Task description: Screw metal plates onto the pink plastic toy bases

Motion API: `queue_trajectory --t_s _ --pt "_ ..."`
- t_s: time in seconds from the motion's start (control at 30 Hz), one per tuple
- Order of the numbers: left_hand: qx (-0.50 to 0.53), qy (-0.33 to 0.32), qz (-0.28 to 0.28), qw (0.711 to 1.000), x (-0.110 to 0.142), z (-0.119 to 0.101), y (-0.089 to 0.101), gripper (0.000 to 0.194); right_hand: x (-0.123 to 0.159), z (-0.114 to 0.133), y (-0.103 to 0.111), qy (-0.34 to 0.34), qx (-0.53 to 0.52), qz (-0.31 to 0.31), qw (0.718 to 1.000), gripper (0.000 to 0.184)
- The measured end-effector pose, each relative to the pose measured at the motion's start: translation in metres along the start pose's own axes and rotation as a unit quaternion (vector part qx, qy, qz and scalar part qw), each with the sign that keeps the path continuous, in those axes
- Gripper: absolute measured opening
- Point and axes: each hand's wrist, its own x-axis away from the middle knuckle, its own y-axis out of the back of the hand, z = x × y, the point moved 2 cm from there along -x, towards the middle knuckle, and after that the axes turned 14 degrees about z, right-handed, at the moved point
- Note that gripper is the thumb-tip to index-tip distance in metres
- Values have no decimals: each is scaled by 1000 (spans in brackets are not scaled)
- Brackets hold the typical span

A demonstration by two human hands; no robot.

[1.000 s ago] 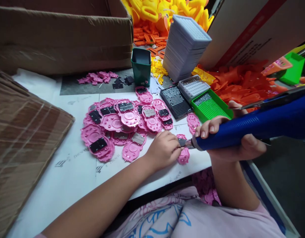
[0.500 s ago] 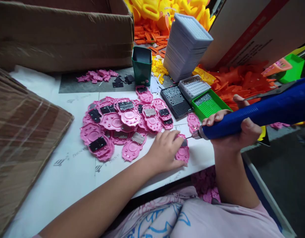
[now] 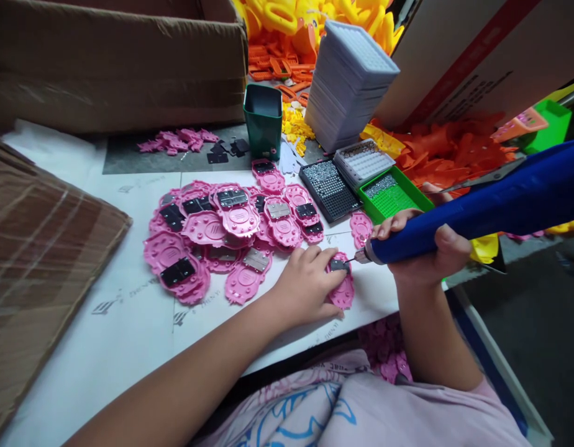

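A pink plastic plate (image 3: 343,293) with a dark rectangular cover lies flat on the white-covered table. My left hand (image 3: 306,287) grips its left side, fingers at the top and thumb by the lower edge. In my right hand (image 3: 424,257) is a blue electric screwdriver (image 3: 473,214), held slanting with fingers wrapped round its body. The thin bit reaches the dark cover near its right end; whether it sits in a screw is too small to tell. Another pink plate (image 3: 361,229) lies just beyond the screwdriver's nose. Left of my left hand is a heap of similar plates (image 3: 240,220).
Beyond the plates stand a black tray (image 3: 336,208) and a green tray (image 3: 410,202) of small screws, beside a pale tray (image 3: 365,162). Behind are a dark green bin (image 3: 263,124) and stacked white trays (image 3: 347,93). Cardboard boxes (image 3: 119,68) flank the left; orange parts (image 3: 445,152) lie right.
The bit has lifted off the plate, swung up and come down at the cover's upper right. My left fingers have spread and shifted along the plate's left side.
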Motion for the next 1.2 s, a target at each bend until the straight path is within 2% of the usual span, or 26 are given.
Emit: queue_trajectory --t_s 0.53,0.67,0.77,0.83,0.9,1.0,1.1,1.2 --pt "4 14 1 1000 -3 0 -3 63 1 -7 -2 4 18 73 997 29" --pt "-5 20 -4 1000 -2 -1 -4 64 2 -3 -1 8 7 91 996 25" --pt "-3 20 -5 1000 -2 -1 -5 66 -12 2 2 0 -7 100 995 20" --pt "1 19 -2 1000 -1 -1 -5 66 -32 3 5 26 -6 68 997 17" --pt "1 19 1 1000 -1 -1 -5 66 -57 -1 9 69 11 5 998 16" --pt "-2 21 6 1000 0 -1 -4 66 -96 -17 16 99 44 -82 991 17" --pt "-2 23 10 1000 0 -1 -4 66 -123 -36 23 101 68 -109 987 24" --pt "1 25 13 1000 0 -1 -4 67 -135 -50 29 93 79 -126 984 31"
